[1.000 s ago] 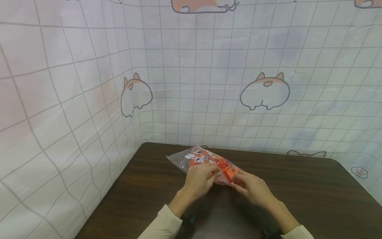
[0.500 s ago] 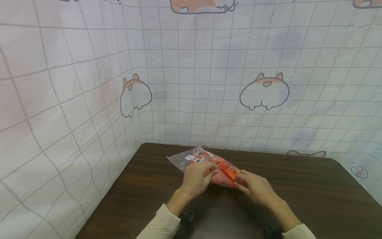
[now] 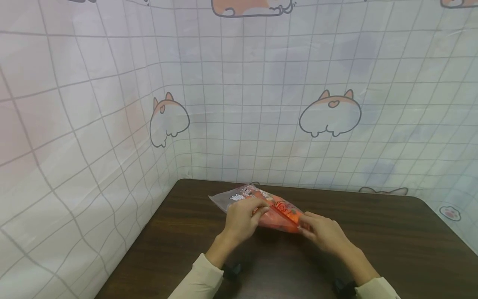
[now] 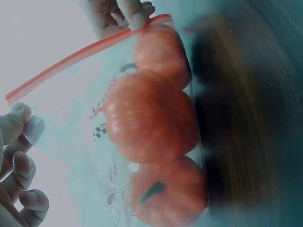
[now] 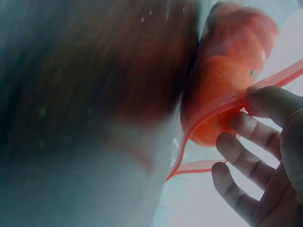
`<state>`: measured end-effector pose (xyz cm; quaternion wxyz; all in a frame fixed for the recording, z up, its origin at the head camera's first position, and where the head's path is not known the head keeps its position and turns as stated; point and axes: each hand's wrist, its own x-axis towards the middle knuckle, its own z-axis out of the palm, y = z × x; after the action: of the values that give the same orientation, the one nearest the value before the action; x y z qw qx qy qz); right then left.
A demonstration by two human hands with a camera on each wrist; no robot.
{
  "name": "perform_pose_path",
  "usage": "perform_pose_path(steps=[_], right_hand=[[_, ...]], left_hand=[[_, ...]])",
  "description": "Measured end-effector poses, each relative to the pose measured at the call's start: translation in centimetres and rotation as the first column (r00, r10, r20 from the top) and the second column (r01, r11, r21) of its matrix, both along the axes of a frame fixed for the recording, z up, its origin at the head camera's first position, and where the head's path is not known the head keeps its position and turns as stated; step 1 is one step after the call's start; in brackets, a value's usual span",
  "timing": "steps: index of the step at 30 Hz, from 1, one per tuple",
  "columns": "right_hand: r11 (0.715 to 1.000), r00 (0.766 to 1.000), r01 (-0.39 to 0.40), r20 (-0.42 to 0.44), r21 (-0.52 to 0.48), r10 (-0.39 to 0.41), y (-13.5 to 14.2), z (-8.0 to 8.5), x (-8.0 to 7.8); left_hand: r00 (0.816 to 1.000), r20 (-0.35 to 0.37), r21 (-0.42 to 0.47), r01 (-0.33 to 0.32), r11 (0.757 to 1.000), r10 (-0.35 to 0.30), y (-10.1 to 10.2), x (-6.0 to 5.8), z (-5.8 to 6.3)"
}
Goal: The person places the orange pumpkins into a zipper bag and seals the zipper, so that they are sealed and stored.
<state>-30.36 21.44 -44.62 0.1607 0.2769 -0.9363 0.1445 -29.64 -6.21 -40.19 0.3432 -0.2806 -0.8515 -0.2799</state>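
A clear plastic zip bag (image 3: 274, 222) with a red zip strip (image 4: 71, 59) and printed cartoon figures rests on the table. Inside it are several orange pumpkins (image 4: 151, 118), one showing a green stem. My left hand (image 3: 240, 218) pinches the bag's clear edge between thumb and fingertip, close to one end of the strip. At the strip's other end, my right hand (image 3: 325, 232) pinches the red band; in the right wrist view its thumb presses on the band, with the other fingers (image 5: 236, 151) spread below. The band's two sides stand apart near that hand.
The dark wooden table (image 3: 373, 224) extends to both sides of the bag. A white gridded curtain (image 3: 239, 104) with cartoon animals hangs behind it and along the left.
My left hand has slid a little left and my right hand a little right, so they are farther apart. More of the red strip shows between them.
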Motion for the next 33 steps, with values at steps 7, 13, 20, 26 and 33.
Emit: perform_pose_path(steps=[7,13,20,26,33], right_hand=[[1.000,1.000,0.007,0.013,0.009,-0.007,0.4,0.1,-0.1],[0.999,1.000,0.017,-0.017,0.037,-0.016,0.6,0.3,-0.1],[0.999,0.999,0.024,-0.043,0.046,-0.022,0.9,0.3,-0.1],[0.998,0.996,0.033,-0.086,0.054,-0.028,1.2,0.1,-0.2],[0.998,0.990,0.047,-0.132,0.049,-0.040,1.4,0.1,-0.4]], left_hand=[[1.000,-0.013,0.000,-0.006,1.000,0.006,-0.1,-0.1,0.1],[0.999,-0.043,0.011,0.009,1.000,-0.009,-0.2,-0.2,0.1],[0.999,-0.050,0.025,0.024,0.999,-0.023,-0.4,-0.2,0.3],[0.998,-0.045,0.050,0.036,0.998,-0.034,-0.5,-0.2,0.4],[0.999,-0.039,0.043,0.034,0.998,-0.033,-0.4,-0.2,0.3]])
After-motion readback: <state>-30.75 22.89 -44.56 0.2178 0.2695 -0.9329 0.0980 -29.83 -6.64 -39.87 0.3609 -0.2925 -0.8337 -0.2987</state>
